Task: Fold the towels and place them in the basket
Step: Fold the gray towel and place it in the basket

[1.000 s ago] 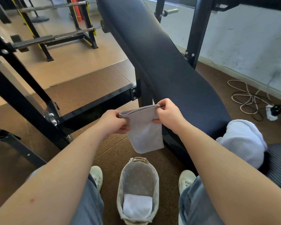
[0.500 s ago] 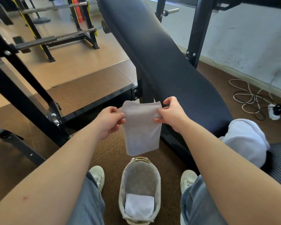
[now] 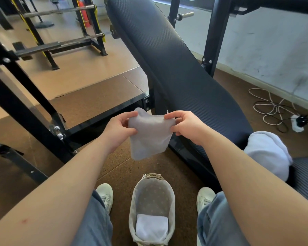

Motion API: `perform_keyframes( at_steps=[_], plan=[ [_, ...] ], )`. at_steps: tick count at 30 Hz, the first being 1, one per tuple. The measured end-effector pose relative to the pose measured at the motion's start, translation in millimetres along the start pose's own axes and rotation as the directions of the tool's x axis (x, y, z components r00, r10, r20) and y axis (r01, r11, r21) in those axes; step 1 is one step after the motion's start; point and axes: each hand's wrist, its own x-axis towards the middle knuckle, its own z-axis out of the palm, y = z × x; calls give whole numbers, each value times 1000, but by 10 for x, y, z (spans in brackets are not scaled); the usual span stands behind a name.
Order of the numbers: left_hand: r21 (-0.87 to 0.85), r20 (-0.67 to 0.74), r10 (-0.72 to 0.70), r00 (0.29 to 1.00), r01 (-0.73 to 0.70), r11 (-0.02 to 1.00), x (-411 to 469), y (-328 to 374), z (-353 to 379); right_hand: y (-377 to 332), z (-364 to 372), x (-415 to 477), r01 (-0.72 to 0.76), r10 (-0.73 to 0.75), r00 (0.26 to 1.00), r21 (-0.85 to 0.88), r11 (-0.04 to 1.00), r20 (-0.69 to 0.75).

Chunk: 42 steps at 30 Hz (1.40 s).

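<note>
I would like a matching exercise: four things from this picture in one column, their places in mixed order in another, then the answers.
Things:
1. grey towel
2. folded white towel
3. basket
4. white towel bundle

Places:
A. on the bench
B. on the floor, between the shoes
C. held by the left hand and right hand
D. inside the basket

Pairs: 1-C, 2-D, 3-B, 4-A
</note>
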Motion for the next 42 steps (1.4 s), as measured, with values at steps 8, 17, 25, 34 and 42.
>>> perform_keyframes(
  at_steps=[8,17,25,34,42],
  plan=[
    [301,-38,70,997,-55,952,-20,-45,94,47,64,-38,135,-161,986,-330,934,-52],
    [495,-58,175,983,-124,860,-40,-45,119,76,107,-68,200,-264,961,-455,868,-82],
    [525,-94,155,984,-83,847,12,-56,127,93,124,-42,176,-254,961,-476,862,-106],
    [169,-43,98,994,-90,981,48,1,66,20,-2,-29,85,-91,990,-58,995,-109],
    [-21,-111,32,993,-35,999,36,3,98,5,40,-46,-95,106,994,361,928,-12]
  ],
)
